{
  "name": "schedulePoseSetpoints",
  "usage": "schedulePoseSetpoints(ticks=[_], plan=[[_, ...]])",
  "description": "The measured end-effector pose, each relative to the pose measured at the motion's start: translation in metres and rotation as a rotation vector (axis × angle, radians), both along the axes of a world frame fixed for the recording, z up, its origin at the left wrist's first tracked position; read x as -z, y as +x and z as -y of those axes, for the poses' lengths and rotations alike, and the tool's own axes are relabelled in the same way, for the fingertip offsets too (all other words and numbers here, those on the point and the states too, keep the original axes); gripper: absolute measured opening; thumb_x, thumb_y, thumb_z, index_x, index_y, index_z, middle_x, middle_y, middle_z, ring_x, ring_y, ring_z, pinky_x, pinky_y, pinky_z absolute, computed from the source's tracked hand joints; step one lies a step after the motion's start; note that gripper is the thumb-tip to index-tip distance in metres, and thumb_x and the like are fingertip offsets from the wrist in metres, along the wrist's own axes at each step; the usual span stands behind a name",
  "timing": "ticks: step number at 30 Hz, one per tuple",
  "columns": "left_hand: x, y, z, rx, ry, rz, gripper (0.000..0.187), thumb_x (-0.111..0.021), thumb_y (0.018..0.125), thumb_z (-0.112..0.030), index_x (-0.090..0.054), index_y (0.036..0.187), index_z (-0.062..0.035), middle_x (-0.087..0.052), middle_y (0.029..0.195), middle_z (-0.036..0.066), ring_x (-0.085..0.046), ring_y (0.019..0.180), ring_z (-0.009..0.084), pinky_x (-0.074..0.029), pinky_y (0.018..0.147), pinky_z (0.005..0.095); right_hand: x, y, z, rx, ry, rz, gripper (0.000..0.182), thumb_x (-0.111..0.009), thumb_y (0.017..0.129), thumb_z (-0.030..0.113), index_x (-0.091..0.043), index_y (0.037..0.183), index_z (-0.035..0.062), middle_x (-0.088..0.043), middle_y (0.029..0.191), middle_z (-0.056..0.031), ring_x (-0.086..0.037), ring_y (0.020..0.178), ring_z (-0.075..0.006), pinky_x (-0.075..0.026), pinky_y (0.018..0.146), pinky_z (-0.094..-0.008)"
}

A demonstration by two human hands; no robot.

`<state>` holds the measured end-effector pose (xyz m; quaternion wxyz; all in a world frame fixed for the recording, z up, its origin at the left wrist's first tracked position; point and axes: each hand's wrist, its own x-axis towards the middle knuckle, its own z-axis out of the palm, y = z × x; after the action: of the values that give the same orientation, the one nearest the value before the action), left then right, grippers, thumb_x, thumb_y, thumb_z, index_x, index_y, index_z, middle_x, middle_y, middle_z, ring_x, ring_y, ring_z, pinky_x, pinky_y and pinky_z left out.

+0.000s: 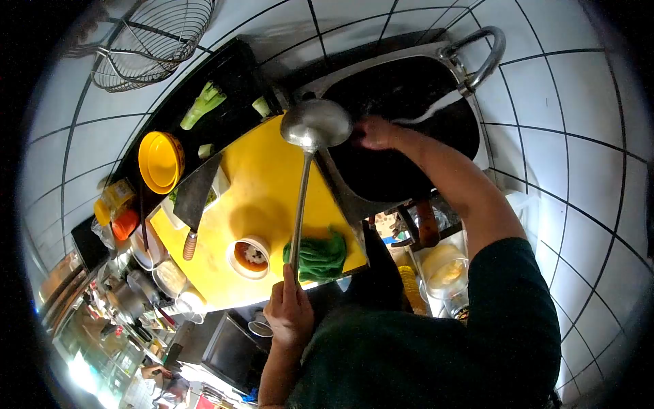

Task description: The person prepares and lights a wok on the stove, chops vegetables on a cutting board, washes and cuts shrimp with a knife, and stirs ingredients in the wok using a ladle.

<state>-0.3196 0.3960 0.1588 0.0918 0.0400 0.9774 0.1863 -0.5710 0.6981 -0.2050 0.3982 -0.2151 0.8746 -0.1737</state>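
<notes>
My left hand [289, 313] is closed around the handle of a long metal ladle [316, 124], which rises over the yellow cutting board [252, 170] with its bowl near the sink. My right hand [375, 133] reaches into the dark sink [409, 163], close to its left side; its fingers are lost in shadow. Water [439, 105] streams from the curved faucet [490, 61] to the right of that hand. Beside the ladle handle lies a crumpled green cloth [320, 255]. A white cup [249, 258] with reddish-brown liquid and white pieces stands on the board.
A cleaver [197, 198] rests across a white container [216, 193] at the board's left. Beyond are a yellow bowl [161, 162] and a green vegetable stalk [203, 105]. A wire strainer [153, 44] hangs on the tiled wall. Jars and containers crowd the lower left.
</notes>
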Motion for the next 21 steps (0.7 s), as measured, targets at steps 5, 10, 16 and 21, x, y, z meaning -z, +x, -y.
schedulePoseSetpoints(ticks=[5, 10, 16, 21], plan=[[0.006, -0.005, -0.002, 0.019, 0.088, -0.08, 0.049, -0.063, 0.082, 0.005, -0.057, 0.13, 0.0077, -0.059, 0.077, 0.016, -0.061, 0.061, 0.0297, -0.051, 0.053, 0.0388, -0.127, 0.038, -0.024, -0.421, 0.162, 0.429, 0.045, -0.061, 0.09, 0.035, -0.066, 0.125, 0.0069, -0.066, 0.125, -0.0169, -0.062, 0.111, -0.0325, -0.048, 0.096, -0.0456], [0.006, -0.012, -0.005, 0.025, 0.082, -0.082, 0.048, -0.063, 0.082, 0.005, -0.058, 0.13, 0.0074, -0.059, 0.076, 0.015, -0.06, 0.06, 0.0284, -0.05, 0.053, 0.0375, -0.13, 0.015, -0.118, -0.365, 0.889, 0.209, 0.045, -0.053, 0.095, 0.027, -0.057, 0.137, 0.011, -0.051, 0.144, -0.0142, -0.049, 0.13, -0.0354, -0.043, 0.104, -0.0529], [0.008, -0.011, -0.004, 0.051, 0.057, -0.098, 0.05, -0.065, 0.081, 0.005, -0.057, 0.13, 0.0075, -0.058, 0.076, 0.014, -0.059, 0.058, 0.0268, -0.049, 0.051, 0.0355, -0.028, -0.021, -0.065, 0.268, 0.298, -0.27, 0.04, -0.044, 0.098, 0.013, -0.054, 0.135, 0.0055, -0.036, 0.152, -0.0183, -0.034, 0.139, -0.0374, -0.037, 0.109, -0.0553], [0.006, -0.011, -0.001, 0.053, 0.102, -0.054, 0.049, -0.065, 0.082, 0.005, -0.057, 0.13, 0.0074, -0.058, 0.075, 0.014, -0.059, 0.058, 0.0264, -0.05, 0.051, 0.0358, -0.089, 0.017, -0.046, -0.239, 0.464, 0.151, 0.037, -0.046, 0.096, 0.012, -0.061, 0.13, 0.0093, -0.049, 0.144, -0.0182, -0.05, 0.127, -0.0374, -0.044, 0.102, -0.0542]])
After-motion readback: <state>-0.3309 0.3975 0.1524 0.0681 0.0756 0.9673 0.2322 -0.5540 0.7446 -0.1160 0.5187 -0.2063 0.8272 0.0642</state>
